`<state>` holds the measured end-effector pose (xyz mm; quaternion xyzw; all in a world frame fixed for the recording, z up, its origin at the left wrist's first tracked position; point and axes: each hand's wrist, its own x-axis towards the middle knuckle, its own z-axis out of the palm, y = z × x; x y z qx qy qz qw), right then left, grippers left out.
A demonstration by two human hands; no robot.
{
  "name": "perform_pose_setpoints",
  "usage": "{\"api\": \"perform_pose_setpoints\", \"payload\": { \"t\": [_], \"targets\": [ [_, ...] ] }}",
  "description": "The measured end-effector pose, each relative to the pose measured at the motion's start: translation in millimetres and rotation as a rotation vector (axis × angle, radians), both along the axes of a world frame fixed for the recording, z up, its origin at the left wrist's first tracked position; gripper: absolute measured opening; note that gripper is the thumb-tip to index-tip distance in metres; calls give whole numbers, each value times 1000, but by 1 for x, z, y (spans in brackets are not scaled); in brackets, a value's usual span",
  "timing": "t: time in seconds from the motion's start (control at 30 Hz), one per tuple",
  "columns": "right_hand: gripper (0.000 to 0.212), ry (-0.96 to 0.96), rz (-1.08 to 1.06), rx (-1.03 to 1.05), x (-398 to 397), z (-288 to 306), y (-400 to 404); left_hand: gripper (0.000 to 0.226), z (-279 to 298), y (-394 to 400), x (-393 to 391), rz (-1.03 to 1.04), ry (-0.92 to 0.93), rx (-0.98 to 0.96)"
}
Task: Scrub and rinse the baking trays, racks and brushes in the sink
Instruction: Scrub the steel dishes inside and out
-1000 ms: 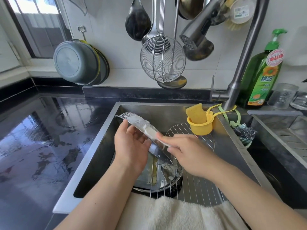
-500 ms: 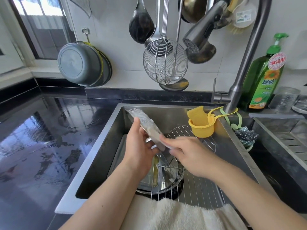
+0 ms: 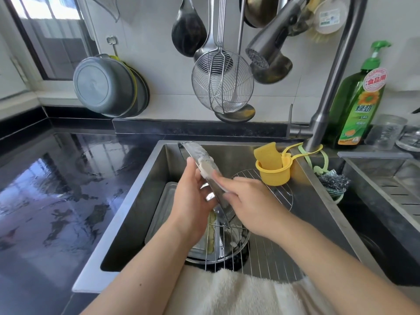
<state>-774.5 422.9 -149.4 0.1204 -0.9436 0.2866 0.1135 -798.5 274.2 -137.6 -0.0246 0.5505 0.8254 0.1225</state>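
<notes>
A shiny metal baking tray (image 3: pixel 218 192) is held on edge over the sink (image 3: pixel 318 201), its upper end tilted back and to the left. My left hand (image 3: pixel 193 201) grips it from the left side. My right hand (image 3: pixel 252 203) pinches a whitish soapy pad (image 3: pixel 206 166) against the tray's upper edge; most of the pad is hidden under my fingers. Below lie another rectangular tray (image 3: pixel 162 201), a round pan (image 3: pixel 238 243), a round wire rack (image 3: pixel 281 192) and a rectangular wire rack (image 3: pixel 263 255).
The faucet (image 3: pixel 331 87) rises at the right, with its spray head (image 3: pixel 266 46) above the basin. A yellow holder (image 3: pixel 275 173) with a sponge and a steel scourer (image 3: pixel 334 180) hang on it. Dish soap (image 3: pixel 359 103) stands behind. A white towel (image 3: pixel 227 292) drapes the front edge. The black counter (image 3: pixel 56 189) is wet.
The tray's upper end has swung from the left toward upright. Both hands have shifted slightly right, and my right hand has slid along the tray's edge.
</notes>
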Motion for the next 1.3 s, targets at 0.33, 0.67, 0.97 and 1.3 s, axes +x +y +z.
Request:
{"api": "perform_pose_setpoints", "payload": {
  "t": [0.33,0.67,0.97,1.3],
  "targets": [
    [55,-164,-9,34,6,5,19,53,0,-4,-4,49,-13,69],
    [61,-215,8,15,6,5,22,53,-5,0,-2,-33,30,-106],
    [59,-14,-123,40,-2,4,9,61,-5,3,-1,45,12,-99],
    [57,-19,-36,81,4,10,9,64,-9,1,-4,57,4,-87]
  ]
}}
